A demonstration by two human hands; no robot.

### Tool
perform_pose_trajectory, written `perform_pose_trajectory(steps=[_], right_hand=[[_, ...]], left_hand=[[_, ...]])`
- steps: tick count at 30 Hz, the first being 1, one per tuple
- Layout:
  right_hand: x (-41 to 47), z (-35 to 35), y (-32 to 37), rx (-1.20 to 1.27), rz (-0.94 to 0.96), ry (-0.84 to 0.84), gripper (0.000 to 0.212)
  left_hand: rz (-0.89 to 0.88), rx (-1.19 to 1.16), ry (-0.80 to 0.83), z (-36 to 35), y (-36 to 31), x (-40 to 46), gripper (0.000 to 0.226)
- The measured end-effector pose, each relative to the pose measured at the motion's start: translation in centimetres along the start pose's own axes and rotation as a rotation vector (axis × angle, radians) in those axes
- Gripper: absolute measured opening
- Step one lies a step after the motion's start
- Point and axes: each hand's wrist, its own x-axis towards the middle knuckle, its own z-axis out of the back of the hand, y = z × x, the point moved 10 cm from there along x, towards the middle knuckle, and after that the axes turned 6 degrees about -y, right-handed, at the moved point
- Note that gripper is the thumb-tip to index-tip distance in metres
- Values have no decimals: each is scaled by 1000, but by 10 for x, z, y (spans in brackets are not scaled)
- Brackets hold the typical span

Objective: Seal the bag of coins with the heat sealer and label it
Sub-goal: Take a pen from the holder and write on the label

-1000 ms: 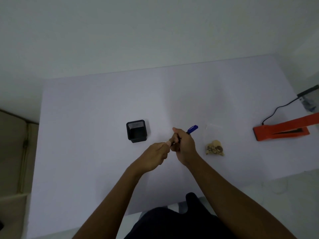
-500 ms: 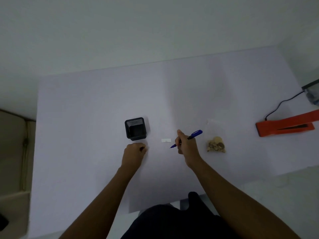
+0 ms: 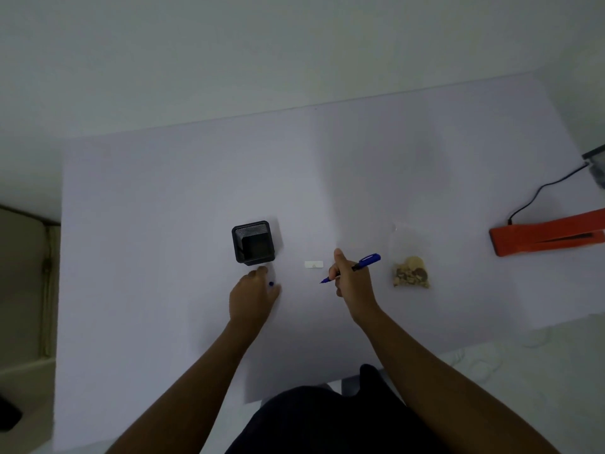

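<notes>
An uncapped blue marker is pinched in the right grip, its tip just beside a white label on the desk. The bag of coins lies near that grip's right side. The left grip is curled over a blue cap, just below a black pen holder.

Found wide bare table across the far half and the whole left side — open passage for either hand. Counted few obstacles, all in one row across the middle: black mesh holder upright just beyond the left hand, small white label flat between holder and right hand, bag of coins just right of that hand. Noted orange heat sealer and its black cord at the right edge — well apart from the bag, clear gap between.
</notes>
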Motion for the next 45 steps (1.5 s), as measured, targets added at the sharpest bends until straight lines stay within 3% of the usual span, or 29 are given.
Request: perform_pose_trajectory(steps=[5, 12, 21, 29, 35, 42, 45], right_hand=[[6, 10, -1, 48, 17, -43, 57], [18, 16, -3, 68, 49, -68, 52], [30, 15, -3, -10, 89, -49, 53], [33, -1, 3, -100, 210, -24, 37], [26, -17, 14, -346, 542, 31, 10], [29, -36, -6, -661, 692, 141, 45], [30, -38, -6, -694, 726, 142, 46]], left_hand=[[-173, -68, -100, 8, -35, -7, 33], [-332, 37, 15, -40, -81, 25, 33], [-326, 187, 70, -59, -79, 41, 7], [-270, 88, 108, -65, -80, 44, 13], [-285, 73, 103, -64, -83, 43, 8], [-280, 59, 84, -58, -83, 38, 23], [-279, 92, 74, -56, -83, 37, 11]])
